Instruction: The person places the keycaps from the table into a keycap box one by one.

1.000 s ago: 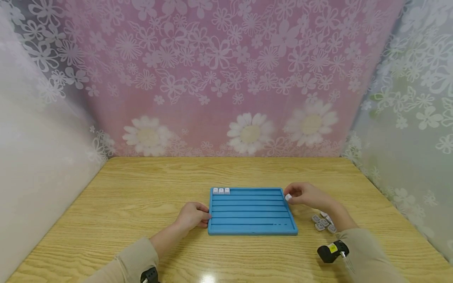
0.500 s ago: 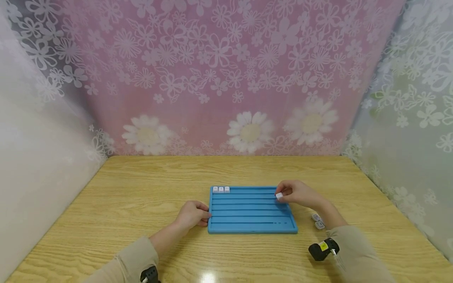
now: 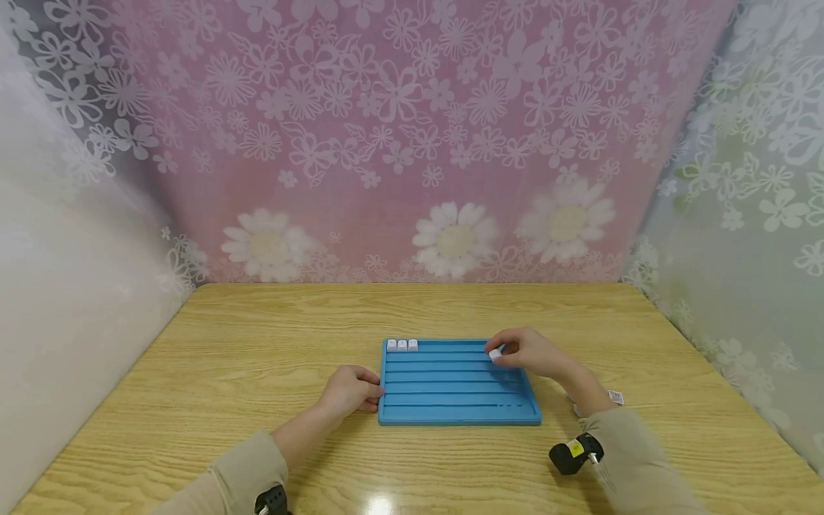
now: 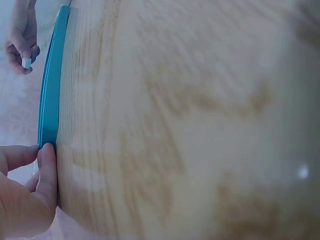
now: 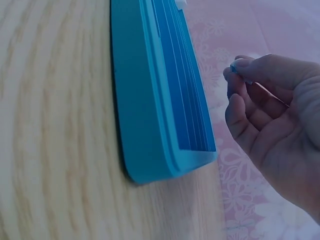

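A blue ridged tray [image 3: 450, 387] lies on the table, with three white keycaps [image 3: 402, 345] side by side in the left end of its far row. My left hand [image 3: 350, 390] holds the tray's left edge; in the left wrist view, the thumb and fingers [image 4: 47, 165] pinch its corner. Above the tray's right part, my right hand [image 3: 531, 353] pinches one white keycap [image 3: 495, 355] between thumb and fingertips. The right wrist view has this hand [image 5: 280, 107] raised clear of the tray wall [image 5: 137, 100], the keycap mostly covered by the fingers.
More loose keycaps [image 3: 616, 398] lie on the wooden table [image 3: 290, 322] right of the tray, partly hidden under my right forearm. A flowered pink backdrop [image 3: 399, 143] stands behind the table, with pale curtains on both sides.
My right hand has carried the keycap leftward from the tray's right edge to above its far rows. The left hand stays at the tray's left edge.
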Demonstrator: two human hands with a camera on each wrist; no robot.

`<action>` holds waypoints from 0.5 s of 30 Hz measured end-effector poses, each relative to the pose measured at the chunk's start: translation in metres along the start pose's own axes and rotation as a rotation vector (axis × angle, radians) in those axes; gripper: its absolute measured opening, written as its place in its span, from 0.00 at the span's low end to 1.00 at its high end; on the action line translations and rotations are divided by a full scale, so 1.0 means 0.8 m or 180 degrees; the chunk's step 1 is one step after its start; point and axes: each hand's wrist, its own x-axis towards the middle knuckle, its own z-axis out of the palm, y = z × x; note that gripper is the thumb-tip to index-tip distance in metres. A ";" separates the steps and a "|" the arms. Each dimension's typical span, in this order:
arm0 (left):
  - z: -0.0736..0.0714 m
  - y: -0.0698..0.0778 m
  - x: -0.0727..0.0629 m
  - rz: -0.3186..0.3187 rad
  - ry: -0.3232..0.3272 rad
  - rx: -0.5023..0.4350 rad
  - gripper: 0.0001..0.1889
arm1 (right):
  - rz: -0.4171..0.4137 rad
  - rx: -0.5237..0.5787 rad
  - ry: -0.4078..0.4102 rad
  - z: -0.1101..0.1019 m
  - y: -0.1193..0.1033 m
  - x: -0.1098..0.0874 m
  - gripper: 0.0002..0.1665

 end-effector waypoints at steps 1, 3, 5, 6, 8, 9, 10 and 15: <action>0.000 0.000 0.000 0.0001 -0.0002 -0.0005 0.11 | -0.0001 0.0001 0.0001 0.001 -0.001 0.001 0.16; 0.000 -0.001 0.000 0.0001 -0.0007 -0.0012 0.10 | -0.0013 0.0001 0.0000 0.004 -0.002 0.002 0.16; 0.000 -0.001 0.000 -0.0001 -0.0015 -0.0022 0.10 | -0.0029 -0.0003 0.0003 0.007 -0.003 0.004 0.15; 0.000 -0.001 0.000 -0.0004 -0.0018 -0.0028 0.10 | -0.0032 -0.0005 0.0004 0.009 -0.004 0.005 0.15; 0.000 -0.001 0.000 -0.0008 -0.0018 -0.0030 0.10 | -0.0052 -0.0003 0.0008 0.012 -0.005 0.008 0.14; 0.000 -0.001 0.000 -0.0011 -0.0016 -0.0029 0.10 | -0.0058 0.0004 0.0008 0.013 -0.006 0.009 0.13; 0.000 -0.001 0.000 -0.0012 -0.0011 -0.0024 0.10 | -0.0065 0.0004 0.0013 0.014 -0.008 0.011 0.13; 0.000 0.000 0.000 -0.0016 0.0021 0.0007 0.10 | -0.0073 -0.0004 0.0035 0.020 -0.016 0.018 0.12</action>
